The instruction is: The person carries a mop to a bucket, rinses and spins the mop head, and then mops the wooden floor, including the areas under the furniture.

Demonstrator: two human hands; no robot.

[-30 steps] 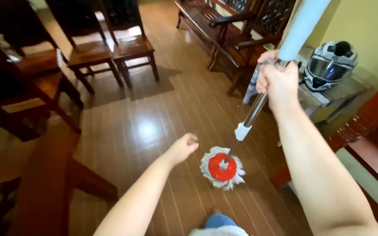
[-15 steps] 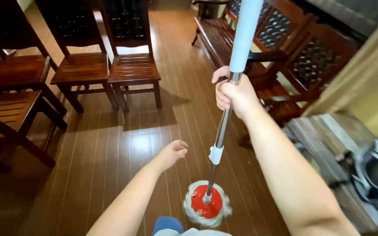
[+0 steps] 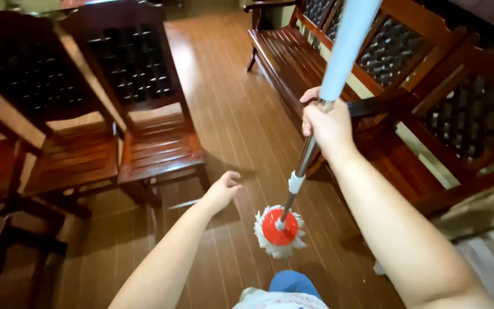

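Head camera looks down past a blue knee (image 3: 293, 281) and a pale shirt hem to the spin mop (image 3: 310, 154), whose round red head with its white fringe (image 3: 279, 230) sits flat on the brown plank floor (image 3: 224, 114) just in front of the person. Its long axis runs from that head, low and near, up and away to the right: a steel shaft, a white collar, then a pale blue upper sleeve leaving the top of the frame. The right hand (image 3: 328, 127) is clenched around the shaft where steel meets blue. The left hand (image 3: 222, 191) hangs free, fingers loosely curled, holding nothing, just left of the mop head. To mop well, I judge the head should stay flat and the free hand could join lower on the shaft for control. Farther off stand two dark wooden chairs (image 3: 155, 143) on the left and a slatted wooden bench (image 3: 293, 63) on the right.
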